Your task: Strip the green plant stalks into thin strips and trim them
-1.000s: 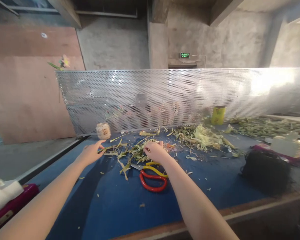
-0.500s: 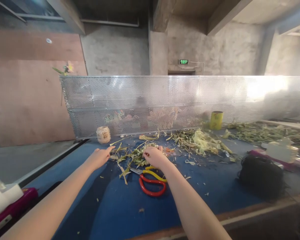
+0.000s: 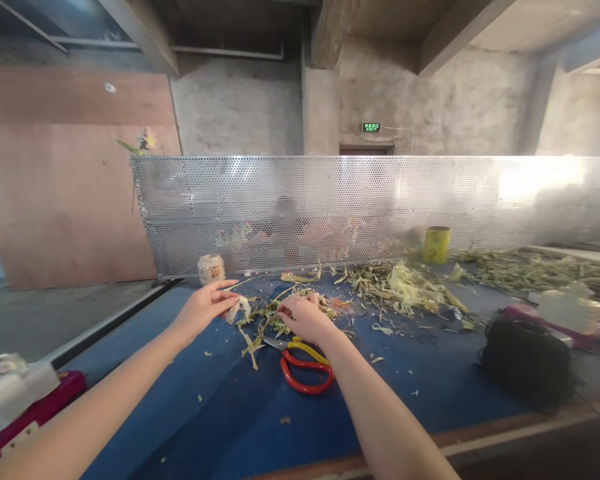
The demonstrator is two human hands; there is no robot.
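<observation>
My left hand is closed in a pinch on a pale dried plant strip, its index finger stretched out above. My right hand is low over a pile of dry leaf scraps, fingers curled down; what they hold, if anything, is hidden. Right below that hand lie scissors with one red and one yellow handle, partly covered by my right wrist. A small pale ribbed jar stands just beyond my left hand.
A blue tabletop carries more dried plant heaps at right. A yellow cylinder stands before the perforated metal screen. Black stringy material lies at right front, and a purple power strip at lower left.
My left hand has risen slightly from the scraps and now has a pale strip in its fingers. My right hand has shifted a little left. The view has tilted slightly.
</observation>
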